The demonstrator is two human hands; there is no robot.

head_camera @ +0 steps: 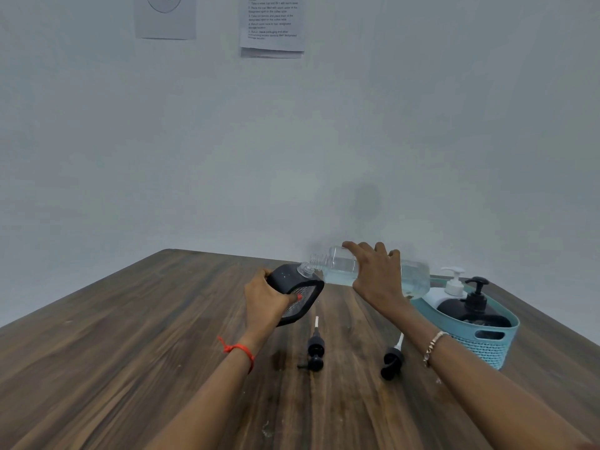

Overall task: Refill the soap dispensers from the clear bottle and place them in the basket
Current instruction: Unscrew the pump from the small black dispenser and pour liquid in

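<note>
Lying near-horizontal, clear bottle (344,271) mouth points left at tilted dispenser (293,287).

Three soap dispensers (293,292) (474,306) (449,289), one clear bottle (341,269), two loose pump heads (315,349) (393,358), one basket (490,345), two wall papers (165,17) (272,24)

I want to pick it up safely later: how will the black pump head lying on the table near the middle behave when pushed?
The black pump head looks small and plastic, so probably light. Its round collar suggests it may roll sideways. The thin white tube at its end could probably bend.
</note>
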